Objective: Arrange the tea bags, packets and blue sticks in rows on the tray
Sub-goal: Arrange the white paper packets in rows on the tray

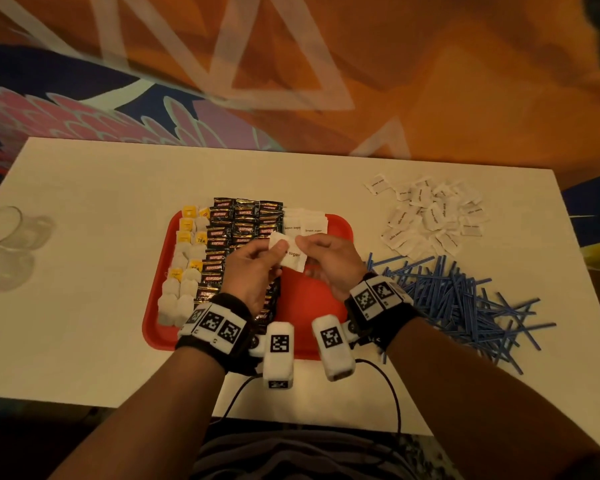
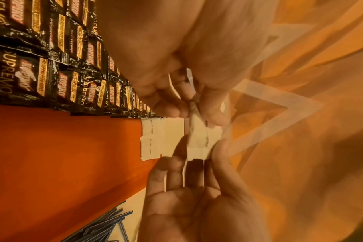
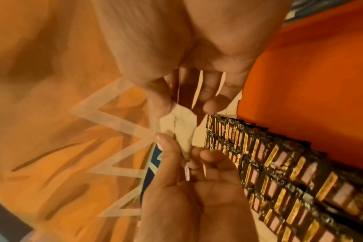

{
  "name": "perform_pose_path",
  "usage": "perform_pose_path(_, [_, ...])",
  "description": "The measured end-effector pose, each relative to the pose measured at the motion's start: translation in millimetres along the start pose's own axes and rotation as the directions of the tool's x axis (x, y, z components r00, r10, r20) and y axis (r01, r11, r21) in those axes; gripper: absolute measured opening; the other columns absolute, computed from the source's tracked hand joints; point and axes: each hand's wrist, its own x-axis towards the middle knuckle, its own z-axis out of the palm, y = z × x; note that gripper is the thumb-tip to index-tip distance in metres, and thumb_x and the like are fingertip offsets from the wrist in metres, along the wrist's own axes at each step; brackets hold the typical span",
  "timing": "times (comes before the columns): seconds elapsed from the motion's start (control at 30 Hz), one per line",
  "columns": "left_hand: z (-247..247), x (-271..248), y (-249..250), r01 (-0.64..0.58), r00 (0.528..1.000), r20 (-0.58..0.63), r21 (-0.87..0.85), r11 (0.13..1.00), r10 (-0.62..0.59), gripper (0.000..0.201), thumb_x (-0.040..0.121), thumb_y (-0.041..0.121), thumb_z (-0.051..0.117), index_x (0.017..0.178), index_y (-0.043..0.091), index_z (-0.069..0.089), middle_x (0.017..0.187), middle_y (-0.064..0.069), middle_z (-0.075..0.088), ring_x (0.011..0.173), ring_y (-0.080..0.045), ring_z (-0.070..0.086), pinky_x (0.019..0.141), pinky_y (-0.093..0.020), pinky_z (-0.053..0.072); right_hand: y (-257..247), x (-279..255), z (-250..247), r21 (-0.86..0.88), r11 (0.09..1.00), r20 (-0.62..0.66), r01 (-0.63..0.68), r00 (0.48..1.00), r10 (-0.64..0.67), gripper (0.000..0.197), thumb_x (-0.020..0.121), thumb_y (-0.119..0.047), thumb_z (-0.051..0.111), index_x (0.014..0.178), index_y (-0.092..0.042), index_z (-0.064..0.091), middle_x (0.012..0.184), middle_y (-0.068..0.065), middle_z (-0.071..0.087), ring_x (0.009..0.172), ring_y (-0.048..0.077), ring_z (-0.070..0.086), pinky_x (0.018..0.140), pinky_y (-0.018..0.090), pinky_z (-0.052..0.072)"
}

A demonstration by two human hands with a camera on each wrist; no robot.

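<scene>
A red tray [image 1: 312, 296] holds a column of tea bags [image 1: 184, 268] at the left, columns of black Kopiko packets [image 1: 243, 223] in the middle and two white brown sugar packets [image 1: 303, 223] at the far right. Above the tray's middle, my left hand [image 1: 280, 245] and right hand [image 1: 302, 241] both pinch white sugar packets [image 1: 293, 259] held between them. In the left wrist view the left hand [image 2: 194, 108] pinches the held packets [image 2: 197, 131] from above and the right hand [image 2: 197, 155] from below. Loose blue sticks [image 1: 464, 299] lie heaped on the table, right of the tray.
A heap of loose white sugar packets [image 1: 430, 216] lies on the white table [image 1: 84, 202] at the back right. Clear glasses [image 1: 0, 225] stand at the left edge. The tray's near right part [image 2: 62, 155] is bare red.
</scene>
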Motion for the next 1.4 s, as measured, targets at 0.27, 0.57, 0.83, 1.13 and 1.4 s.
perform_pose_path(0.27, [-7,12,5,0.073,0.997,0.003,-0.093,0.993,-0.073,0.006,0.089,0.016,0.07,0.087,0.011,0.067,0.075,0.0,0.07,0.071,-0.015,0.06,0.057,-0.025,0.047,13,-3,9,-0.057,0.998,-0.009,-0.028,1.0,0.028,0.015,0.084,-0.014,0.074,0.097,-0.009,0.07,0.084,0.006,0.073,0.074,0.013,0.066,0.057,0.022,0.049])
perform_pose_path(0.57, [-23,27,-1,-0.03,0.978,-0.2,0.147,0.989,0.059,0.02,0.092,0.033,0.069,0.079,0.017,0.072,0.073,-0.003,0.07,0.065,-0.016,0.064,0.062,-0.031,0.054,24,17,8,-0.254,0.967,-0.045,0.011,0.999,-0.023,0.02,0.088,-0.013,0.069,0.105,-0.003,0.067,0.089,0.008,0.073,0.072,0.011,0.068,0.056,0.018,0.051])
perform_pose_path(0.83, [-79,30,7,-0.038,0.956,-0.267,0.286,0.957,0.118,0.028,0.098,0.036,0.059,0.083,0.015,0.068,0.066,0.004,0.06,0.059,-0.007,0.053,0.062,-0.025,0.049,36,79,-27,-0.658,0.749,-0.219,-0.077,0.971,-0.093,0.03,0.091,-0.027,0.066,0.115,-0.009,0.066,0.096,0.0,0.072,0.065,-0.005,0.054,0.055,0.002,0.037])
perform_pose_path(1.13, [-120,34,1,0.018,0.938,-0.34,0.231,0.973,0.063,0.031,0.098,0.034,0.06,0.086,0.007,0.069,0.064,0.002,0.059,0.062,-0.012,0.054,0.066,-0.034,0.049,51,121,-11,-0.688,0.7,-0.325,-0.194,0.944,-0.058,0.025,0.091,-0.027,0.066,0.11,-0.012,0.068,0.106,0.001,0.07,0.095,0.012,0.063,0.065,0.011,0.04])
perform_pose_path(1.4, [-133,31,1,0.044,0.926,-0.376,0.181,0.982,0.028,0.027,0.099,0.029,0.059,0.086,0.007,0.068,0.055,0.005,0.056,0.059,-0.012,0.05,0.065,-0.033,0.045,60,121,-11,-0.62,0.759,-0.451,-0.197,0.881,-0.14,0.026,0.084,-0.027,0.074,0.089,-0.013,0.053,0.078,-0.008,0.051,0.063,0.0,0.043,0.051,0.014,0.028])
